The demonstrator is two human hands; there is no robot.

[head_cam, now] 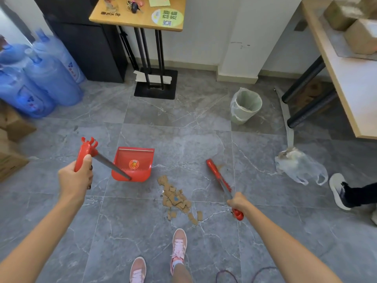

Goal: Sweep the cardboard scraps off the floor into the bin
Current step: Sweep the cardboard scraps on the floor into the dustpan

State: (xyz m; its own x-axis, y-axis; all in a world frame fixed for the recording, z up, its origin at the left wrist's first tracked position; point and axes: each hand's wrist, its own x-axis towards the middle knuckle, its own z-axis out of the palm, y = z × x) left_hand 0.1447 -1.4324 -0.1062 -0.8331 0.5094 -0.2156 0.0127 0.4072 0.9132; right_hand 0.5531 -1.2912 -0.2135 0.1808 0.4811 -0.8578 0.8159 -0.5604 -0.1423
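A pile of small brown cardboard scraps lies on the grey tiled floor just ahead of my feet. My left hand grips the red handle of a long-handled red dustpan, which stands on the floor to the left of the scraps. My right hand grips the handle of a red broom, whose head is to the right of the pile, apart from it. A pale green bin lined with a clear bag stands farther off to the right.
Blue water jugs and cardboard boxes crowd the left. A wooden stand table on a black base is ahead. A desk with black legs and a plastic bag are at the right, beside another person's shoe.
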